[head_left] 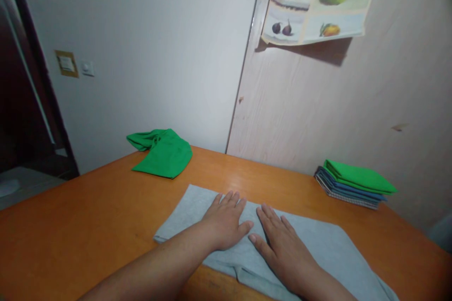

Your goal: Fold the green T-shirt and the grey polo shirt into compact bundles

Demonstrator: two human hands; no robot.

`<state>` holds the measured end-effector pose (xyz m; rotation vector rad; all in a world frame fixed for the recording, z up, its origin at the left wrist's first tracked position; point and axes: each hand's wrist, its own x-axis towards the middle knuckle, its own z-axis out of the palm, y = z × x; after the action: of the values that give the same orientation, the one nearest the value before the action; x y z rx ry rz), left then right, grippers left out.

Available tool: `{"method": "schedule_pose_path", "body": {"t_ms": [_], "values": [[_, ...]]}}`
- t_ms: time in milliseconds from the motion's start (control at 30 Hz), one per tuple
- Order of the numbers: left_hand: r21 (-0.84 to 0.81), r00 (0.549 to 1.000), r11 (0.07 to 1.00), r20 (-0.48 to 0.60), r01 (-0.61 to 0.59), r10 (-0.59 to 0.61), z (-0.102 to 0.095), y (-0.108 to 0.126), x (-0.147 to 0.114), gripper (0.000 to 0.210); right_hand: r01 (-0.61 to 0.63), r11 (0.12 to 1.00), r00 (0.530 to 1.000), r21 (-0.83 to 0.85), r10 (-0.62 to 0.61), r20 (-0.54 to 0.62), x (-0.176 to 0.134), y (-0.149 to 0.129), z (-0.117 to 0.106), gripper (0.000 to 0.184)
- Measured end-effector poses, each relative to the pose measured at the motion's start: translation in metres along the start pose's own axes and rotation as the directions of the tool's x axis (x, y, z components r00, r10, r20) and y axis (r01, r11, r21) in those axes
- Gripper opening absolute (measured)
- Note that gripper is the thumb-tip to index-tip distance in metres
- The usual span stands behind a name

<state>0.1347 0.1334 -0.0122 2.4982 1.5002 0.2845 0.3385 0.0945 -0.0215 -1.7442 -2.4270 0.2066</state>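
A light grey cloth garment (318,240) lies spread on the orange-brown table, its exact kind unclear. My left hand (226,223) rests flat on its left part, fingers stretched toward the wall. Just to the right, my right hand (282,247) also presses flat on the fabric, with the two thumbs close together but apart. Both hands are open and grip nothing. Some folds show along the garment's near edge, and its right end runs off the bottom of the view.
On the table (88,216), a crumpled green cloth (164,155) lies at the back left. A stack of folded cloths (353,188), green on top with blue and checked ones below, sits at the back right. Behind stands a wall with a fruit picture (321,4).
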Motion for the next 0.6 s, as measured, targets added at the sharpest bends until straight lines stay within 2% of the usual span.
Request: {"method": "schedule_pose_path", "body": {"t_ms": [133, 267, 367, 600], "values": [[-0.005, 1.000, 1.000, -0.006, -0.010, 0.010, 0.001, -0.002, -0.001, 0.077, 0.048, 0.998, 0.997, -0.034, -0.050, -0.053, -0.002, 0.001, 0.002, 0.083], [-0.013, 1.000, 1.000, -0.006, -0.010, 0.010, -0.002, -0.004, -0.004, 0.076, 0.150, 0.989, 0.988, 0.013, -0.151, 0.017, -0.006, 0.001, 0.004, 0.079], [-0.021, 1.000, 1.000, -0.008, 0.008, -0.009, -0.006, -0.005, -0.007, 0.081, 0.143, 0.989, 0.987, 0.045, -0.146, 0.071, -0.007, 0.002, 0.005, 0.077], [-0.003, 0.996, 0.996, -0.026, 0.088, -0.088, -0.009, -0.010, -0.007, 0.088, 0.152, 0.988, 0.986, 0.030, -0.154, 0.064, -0.003, 0.009, 0.012, 0.076]]}}
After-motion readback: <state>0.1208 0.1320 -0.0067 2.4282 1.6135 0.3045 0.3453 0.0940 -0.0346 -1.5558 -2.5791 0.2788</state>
